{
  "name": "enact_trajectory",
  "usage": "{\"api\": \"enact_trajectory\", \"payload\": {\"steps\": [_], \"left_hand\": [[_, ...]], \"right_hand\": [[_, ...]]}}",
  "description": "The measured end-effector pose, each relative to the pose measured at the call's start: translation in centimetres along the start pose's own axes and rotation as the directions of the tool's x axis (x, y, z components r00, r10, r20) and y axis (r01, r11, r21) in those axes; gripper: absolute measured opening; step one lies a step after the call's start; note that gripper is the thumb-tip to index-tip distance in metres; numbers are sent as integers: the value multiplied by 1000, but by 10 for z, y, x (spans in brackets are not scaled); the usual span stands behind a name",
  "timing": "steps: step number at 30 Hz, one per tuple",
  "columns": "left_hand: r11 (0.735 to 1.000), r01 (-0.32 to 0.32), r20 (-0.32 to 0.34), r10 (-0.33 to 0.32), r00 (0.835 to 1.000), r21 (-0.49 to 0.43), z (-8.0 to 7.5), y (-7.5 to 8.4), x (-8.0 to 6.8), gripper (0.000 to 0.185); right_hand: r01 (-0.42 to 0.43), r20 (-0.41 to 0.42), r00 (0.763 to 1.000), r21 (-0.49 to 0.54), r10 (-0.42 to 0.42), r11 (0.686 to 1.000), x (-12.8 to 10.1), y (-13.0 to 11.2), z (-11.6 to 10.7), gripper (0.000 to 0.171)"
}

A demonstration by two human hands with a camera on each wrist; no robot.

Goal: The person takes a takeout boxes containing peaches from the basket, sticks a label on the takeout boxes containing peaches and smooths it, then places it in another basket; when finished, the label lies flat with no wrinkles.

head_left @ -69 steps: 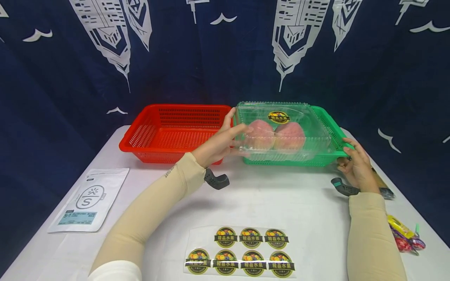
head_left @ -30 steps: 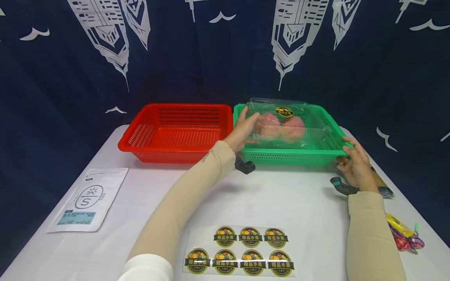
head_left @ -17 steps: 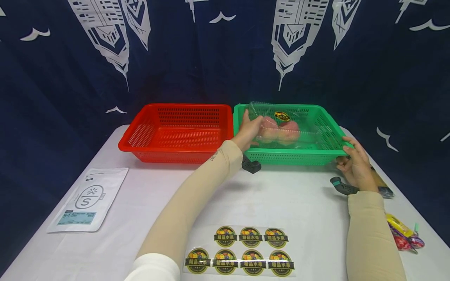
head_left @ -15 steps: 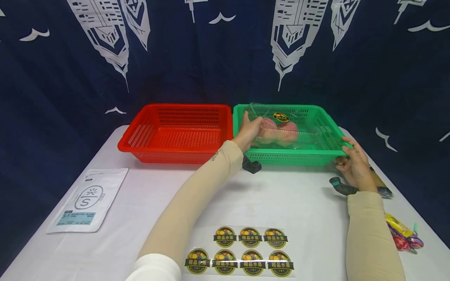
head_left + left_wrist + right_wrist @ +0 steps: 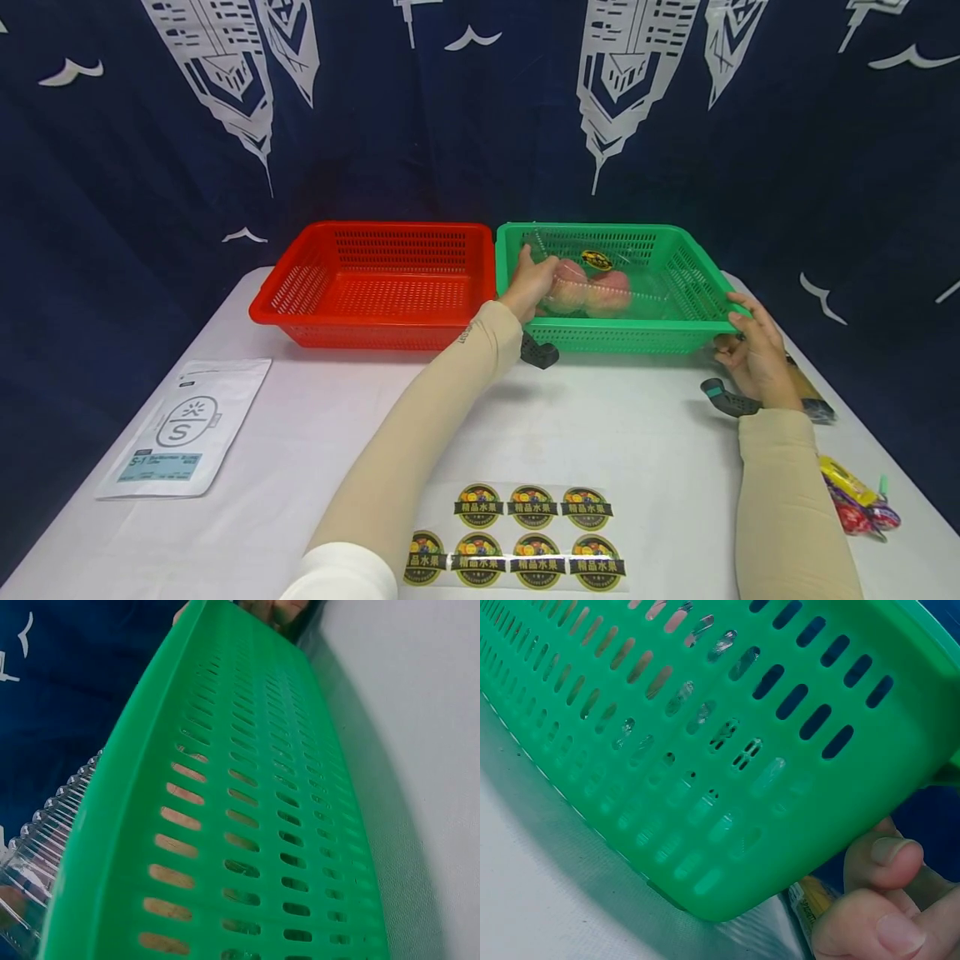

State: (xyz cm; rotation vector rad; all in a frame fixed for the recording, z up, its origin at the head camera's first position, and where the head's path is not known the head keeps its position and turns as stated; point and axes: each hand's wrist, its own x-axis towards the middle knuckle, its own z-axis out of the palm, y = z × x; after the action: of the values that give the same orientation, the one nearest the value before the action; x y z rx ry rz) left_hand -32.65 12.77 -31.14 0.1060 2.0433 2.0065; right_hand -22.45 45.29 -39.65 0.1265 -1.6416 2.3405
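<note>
Now the clear box [image 5: 600, 287] of peaches sits low inside the green basket [image 5: 622, 335] on the desk [image 5: 300, 433]; the left hand [image 5: 528, 283] curls round its left end, not yet letting go; the right hand [image 5: 757, 354] pinches the basket's right corner; only release seems left.

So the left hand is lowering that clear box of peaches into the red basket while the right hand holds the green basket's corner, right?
Not quite: the clear box of peaches is going into the green basket, not the red basket, which stands beside it. The head view shows this. The left hand grips the box, and the right hand holds the green basket's corner.
</note>
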Motion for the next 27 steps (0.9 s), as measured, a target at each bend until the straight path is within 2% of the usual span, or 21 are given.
{"api": "enact_trajectory", "payload": {"steps": [12,20,23,27], "left_hand": [[997,12,0,-12,1000,78,-3,-1,4,77],[992,-4,44,-1,999,125,-5,-1,4,86],[993,-28,70,20,997,114,-7,-1,4,88],[998,-40,110,34,993,51,-9,-1,5,89]], "right_hand": [[8,-11,1000,11,-7,1000,0,2,1,30],[9,-20,1000,2,-9,1000,-1,1,2,31],[7,-26,1000,-6,-7,1000,-1,1,3,30],[7,-31,1000,-8,-7,1000,-1,1,3,30]]}}
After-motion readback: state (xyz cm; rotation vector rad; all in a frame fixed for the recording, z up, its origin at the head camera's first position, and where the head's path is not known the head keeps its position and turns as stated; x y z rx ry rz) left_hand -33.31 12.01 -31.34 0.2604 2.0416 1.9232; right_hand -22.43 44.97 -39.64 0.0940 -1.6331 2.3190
